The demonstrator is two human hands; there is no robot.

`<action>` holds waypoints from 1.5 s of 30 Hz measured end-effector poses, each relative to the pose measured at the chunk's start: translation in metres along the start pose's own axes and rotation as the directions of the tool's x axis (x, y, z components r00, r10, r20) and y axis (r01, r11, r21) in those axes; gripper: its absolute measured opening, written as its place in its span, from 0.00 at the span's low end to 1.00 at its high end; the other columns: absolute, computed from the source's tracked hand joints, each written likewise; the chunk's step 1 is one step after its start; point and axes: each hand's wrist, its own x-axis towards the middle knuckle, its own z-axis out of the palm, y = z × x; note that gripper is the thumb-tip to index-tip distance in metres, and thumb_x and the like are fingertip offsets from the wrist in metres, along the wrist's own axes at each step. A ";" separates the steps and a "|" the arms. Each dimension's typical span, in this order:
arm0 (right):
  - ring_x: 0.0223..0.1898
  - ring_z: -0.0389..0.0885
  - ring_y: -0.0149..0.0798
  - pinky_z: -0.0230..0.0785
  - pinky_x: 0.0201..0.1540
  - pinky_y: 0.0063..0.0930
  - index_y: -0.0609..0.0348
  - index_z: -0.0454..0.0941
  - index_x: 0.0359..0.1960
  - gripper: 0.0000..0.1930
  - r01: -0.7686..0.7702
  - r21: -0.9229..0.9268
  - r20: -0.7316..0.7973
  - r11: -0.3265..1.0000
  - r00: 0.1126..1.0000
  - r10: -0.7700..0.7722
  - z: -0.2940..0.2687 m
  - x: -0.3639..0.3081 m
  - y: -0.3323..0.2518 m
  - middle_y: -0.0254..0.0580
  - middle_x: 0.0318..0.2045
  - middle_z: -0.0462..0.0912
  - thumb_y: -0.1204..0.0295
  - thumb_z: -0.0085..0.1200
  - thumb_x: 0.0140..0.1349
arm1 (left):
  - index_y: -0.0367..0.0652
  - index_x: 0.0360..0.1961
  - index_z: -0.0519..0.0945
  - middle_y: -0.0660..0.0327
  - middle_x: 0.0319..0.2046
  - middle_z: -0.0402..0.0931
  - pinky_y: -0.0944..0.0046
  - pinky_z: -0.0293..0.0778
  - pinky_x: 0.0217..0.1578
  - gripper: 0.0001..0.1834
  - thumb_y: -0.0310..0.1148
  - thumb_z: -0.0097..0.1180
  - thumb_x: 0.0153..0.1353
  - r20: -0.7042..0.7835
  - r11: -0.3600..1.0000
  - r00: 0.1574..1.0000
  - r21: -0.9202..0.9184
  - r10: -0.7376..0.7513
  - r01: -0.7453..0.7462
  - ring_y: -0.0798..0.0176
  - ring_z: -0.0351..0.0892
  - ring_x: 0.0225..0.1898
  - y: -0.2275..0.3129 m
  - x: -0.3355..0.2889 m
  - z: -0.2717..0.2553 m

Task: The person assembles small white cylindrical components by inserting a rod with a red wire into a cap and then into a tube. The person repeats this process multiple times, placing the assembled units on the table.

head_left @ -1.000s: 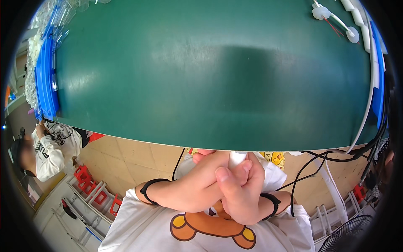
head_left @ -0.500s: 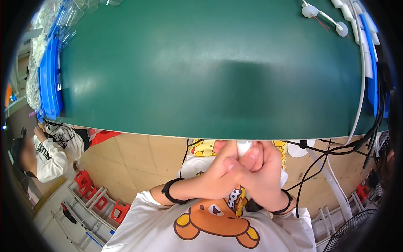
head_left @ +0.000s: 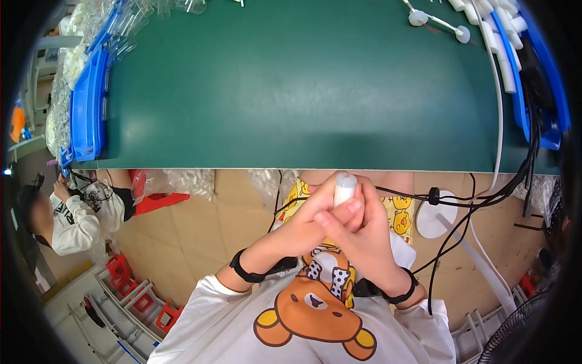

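A small white cylinder with a translucent round top (head_left: pixel 345 191) stands upright between my two hands, just in front of the table's near edge. My left hand (head_left: pixel 306 225) wraps round its left side. Closed over it from the right is my right hand (head_left: pixel 362 227), its thumb and fingers overlapping the left ones. The cylinder's lower part is hidden by the fingers. Both hands are above my lap, apart from the green table (head_left: pixel 291 103).
Two stemmed white parts with discs and red wires (head_left: pixel 441 25) lie at the table's far right. Beside them, white cylinders (head_left: pixel 504 60) fill a blue tray. Clear plastic tubes (head_left: pixel 127 27) and a blue bin (head_left: pixel 88 109) are at left. Black cables (head_left: pixel 485 200) hang at right. Another person (head_left: pixel 76 221) sits left.
The view has shifted, and the table edge now sits higher. More of the cylinder shows, including its translucent top; both hands remain closed round it.
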 end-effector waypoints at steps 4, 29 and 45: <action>0.46 0.72 0.31 0.68 0.48 0.27 0.63 0.61 0.53 0.30 0.014 -0.081 0.067 0.997 0.998 -0.008 -0.007 -0.014 0.001 0.42 0.44 0.71 0.74 0.65 0.52 | 0.45 0.41 0.64 0.66 0.30 0.65 0.71 0.64 0.32 0.10 0.38 0.47 0.68 0.064 0.947 0.997 -0.319 0.049 -0.026 0.73 0.65 0.28 -0.013 -0.010 -0.002; 0.46 0.75 0.31 0.67 0.49 0.26 0.66 0.65 0.51 0.24 -0.090 0.058 0.136 0.994 0.987 0.081 -0.012 -0.006 0.000 0.43 0.42 0.76 0.75 0.63 0.55 | 0.43 0.38 0.66 0.66 0.29 0.65 0.70 0.63 0.35 0.14 0.44 0.42 0.69 0.125 0.856 0.992 -0.510 -0.027 0.088 0.72 0.63 0.32 -0.014 -0.015 -0.007; 0.45 0.77 0.39 0.69 0.49 0.32 0.68 0.66 0.49 0.27 0.010 0.057 0.177 0.998 0.984 -0.020 -0.009 0.012 0.010 0.46 0.41 0.76 0.77 0.64 0.48 | 0.46 0.34 0.64 0.69 0.23 0.60 0.71 0.58 0.28 0.17 0.49 0.41 0.69 -0.141 0.940 0.989 -0.326 0.054 -0.097 0.73 0.57 0.25 -0.013 -0.006 0.007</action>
